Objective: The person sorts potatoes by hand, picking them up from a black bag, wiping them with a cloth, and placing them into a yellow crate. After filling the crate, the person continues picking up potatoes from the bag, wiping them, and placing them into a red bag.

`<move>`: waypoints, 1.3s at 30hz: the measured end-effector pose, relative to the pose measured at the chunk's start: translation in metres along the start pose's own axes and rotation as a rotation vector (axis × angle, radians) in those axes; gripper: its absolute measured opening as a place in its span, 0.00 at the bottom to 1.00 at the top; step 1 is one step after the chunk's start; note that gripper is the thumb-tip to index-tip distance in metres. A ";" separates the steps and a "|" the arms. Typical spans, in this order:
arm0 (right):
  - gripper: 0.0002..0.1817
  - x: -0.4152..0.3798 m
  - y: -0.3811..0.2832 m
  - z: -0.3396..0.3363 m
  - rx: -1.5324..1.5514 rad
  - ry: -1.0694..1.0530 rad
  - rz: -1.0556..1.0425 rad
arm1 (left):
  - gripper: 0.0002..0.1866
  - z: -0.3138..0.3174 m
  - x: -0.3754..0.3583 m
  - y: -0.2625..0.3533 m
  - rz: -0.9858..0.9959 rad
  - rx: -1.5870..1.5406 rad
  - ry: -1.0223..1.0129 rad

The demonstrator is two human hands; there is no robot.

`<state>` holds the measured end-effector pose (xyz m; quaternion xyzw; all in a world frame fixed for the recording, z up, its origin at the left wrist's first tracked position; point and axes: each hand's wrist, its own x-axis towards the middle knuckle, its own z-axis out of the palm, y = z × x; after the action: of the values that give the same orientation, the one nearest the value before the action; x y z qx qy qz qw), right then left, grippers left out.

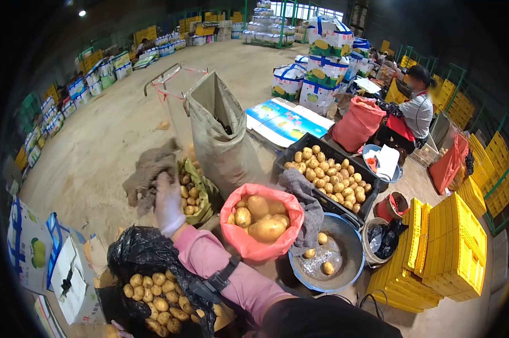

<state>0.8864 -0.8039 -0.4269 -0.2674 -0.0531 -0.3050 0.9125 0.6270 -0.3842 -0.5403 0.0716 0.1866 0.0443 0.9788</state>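
My right hand (pixel 169 205), in a pale glove, reaches forward with its fingers closed on a grey-brown cloth (pixel 147 169); motion blurs both. Just right of it, a green sack (pixel 210 194) holds potatoes. Only a sliver of my left hand (pixel 121 330) shows at the bottom edge, close to a potato (pixel 112 331); its grip is cut off from view. Between my arms, a box lined with a black plastic bag (pixel 133 245) contains many potatoes (pixel 160 304). A red bag (pixel 243 236) of larger potatoes stands right of my sleeve.
Behind the red bag rises a tall open sack (pixel 218 132). A black crate (pixel 280 163) of potatoes, a grey towel (pixel 305 203) and a blue basin (pixel 353 253) lie rightward. Yellow crates (pixel 454 248) stand at right. A person (pixel 420 107) sits beyond; printed cartons (pixel 29 242) are left.
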 end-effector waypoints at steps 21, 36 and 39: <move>0.40 -0.267 0.021 0.064 -0.839 -1.510 0.091 | 0.24 0.088 -0.064 -0.099 0.455 0.753 -0.122; 0.31 -0.258 0.043 0.079 -0.427 -1.204 0.766 | 0.25 0.059 -0.053 -0.077 0.399 0.384 -0.183; 0.33 -0.271 0.037 0.086 -0.672 -1.539 0.159 | 0.23 0.076 -0.053 -0.096 0.426 0.249 0.110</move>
<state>0.6946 -0.5917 -0.4410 -0.6608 -0.5477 0.0279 0.5124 0.6124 -0.4943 -0.4665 0.2269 0.2241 0.2300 0.9195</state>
